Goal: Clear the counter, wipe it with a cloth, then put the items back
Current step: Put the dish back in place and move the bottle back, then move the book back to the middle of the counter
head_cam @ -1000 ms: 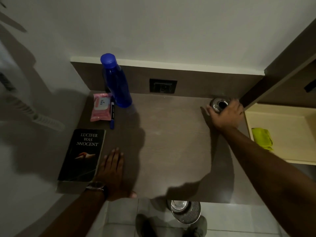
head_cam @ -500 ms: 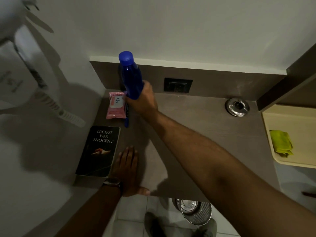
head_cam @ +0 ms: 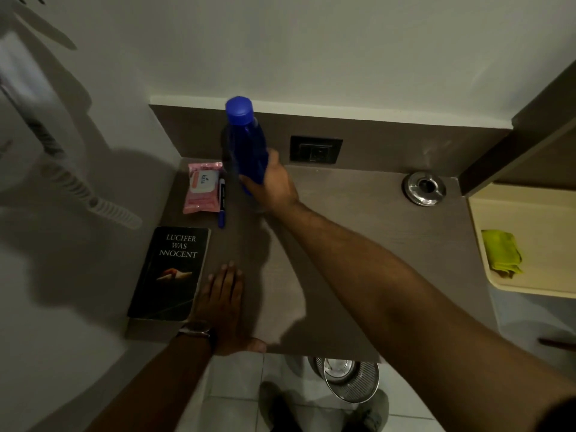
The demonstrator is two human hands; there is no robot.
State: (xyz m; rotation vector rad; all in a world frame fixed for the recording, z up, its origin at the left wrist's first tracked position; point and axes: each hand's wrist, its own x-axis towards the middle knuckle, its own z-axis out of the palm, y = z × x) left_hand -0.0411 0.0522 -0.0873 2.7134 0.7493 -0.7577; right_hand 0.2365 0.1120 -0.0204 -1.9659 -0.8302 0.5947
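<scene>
My right hand [head_cam: 271, 184] is wrapped around the lower body of a blue bottle [head_cam: 246, 138] with a blue cap, at the back of the brown counter [head_cam: 358, 244]. The bottle leans slightly; its base is hidden behind my hand. My left hand [head_cam: 223, 304] lies flat on the counter near the front edge, fingers apart, holding nothing. Left of the bottle lie a pink wipes pack [head_cam: 202, 187] and a blue pen [head_cam: 222, 202]. A black book [head_cam: 171, 272] lies beside my left hand. A metal ashtray [head_cam: 424, 188] sits at the back right. A yellow-green cloth [head_cam: 501, 254] lies on a cream shelf [head_cam: 530, 219].
A black wall socket [head_cam: 315, 149] sits in the backsplash behind the bottle. A dark cabinet panel [head_cam: 530, 129] rises at the right. Below the counter's front edge stands a metal bin [head_cam: 347, 377] on a tiled floor. A white wall closes the left side.
My right hand left the ashtray at the back right, crossed to the back left and closed on the blue bottle. The bottle has shifted a little right. My left hand stayed flat.
</scene>
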